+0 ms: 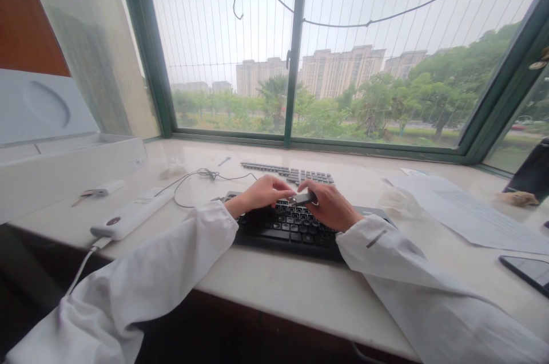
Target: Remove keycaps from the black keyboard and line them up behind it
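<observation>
sleeves (171, 272) | left hand (261, 193), right hand (328, 206) grip dark bar (302, 198) | over keyboard (291, 229)

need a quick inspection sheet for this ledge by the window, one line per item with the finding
surface: pale stone-look ledge, bare along the near edge
job's things: black keyboard lies flat near the edge; small dark object held just above its keys
clutter: grey keyboard behind the black one; white box and power bank to the left; papers and phone to the right
hands: right hand grips the small dark object; left hand touches its end, grip unclear
cables: thin cable lies loose left of the keyboards; white cable runs from the power bank over the edge
surroundings: window with green frame; buildings and trees outside
</observation>
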`<state>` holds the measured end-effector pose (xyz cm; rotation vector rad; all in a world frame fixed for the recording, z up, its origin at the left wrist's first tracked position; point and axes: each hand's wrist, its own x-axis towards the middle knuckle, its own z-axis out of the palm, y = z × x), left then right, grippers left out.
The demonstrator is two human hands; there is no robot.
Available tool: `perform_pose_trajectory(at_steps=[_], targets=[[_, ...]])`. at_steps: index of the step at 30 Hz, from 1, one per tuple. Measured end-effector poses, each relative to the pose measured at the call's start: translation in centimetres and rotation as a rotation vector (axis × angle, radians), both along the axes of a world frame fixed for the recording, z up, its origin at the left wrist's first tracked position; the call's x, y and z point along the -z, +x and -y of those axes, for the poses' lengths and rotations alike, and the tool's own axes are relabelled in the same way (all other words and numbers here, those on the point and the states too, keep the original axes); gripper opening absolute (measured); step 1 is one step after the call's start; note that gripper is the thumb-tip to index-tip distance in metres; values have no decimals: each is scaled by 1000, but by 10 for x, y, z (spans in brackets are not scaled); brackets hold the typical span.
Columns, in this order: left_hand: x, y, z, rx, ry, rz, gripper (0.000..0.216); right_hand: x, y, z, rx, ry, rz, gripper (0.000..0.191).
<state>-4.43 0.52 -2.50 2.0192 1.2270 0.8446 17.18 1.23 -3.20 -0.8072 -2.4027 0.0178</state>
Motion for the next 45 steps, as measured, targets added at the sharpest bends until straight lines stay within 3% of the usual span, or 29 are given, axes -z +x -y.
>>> perform_pose_trajectory(at_steps=[10,25,31,45], targets=[[0,-1,-1,2,32,-3,46,0,1,0,7,6,57,48],[-6,2,6,-7,63,73,47,3,2,-3,9,36,4,21],[-3,3,6,82,205,57,41,2,2,-2,60,41,55,32],[1,-4,0,111,350,-96,27,2,1,-2,1,22,108,37]])
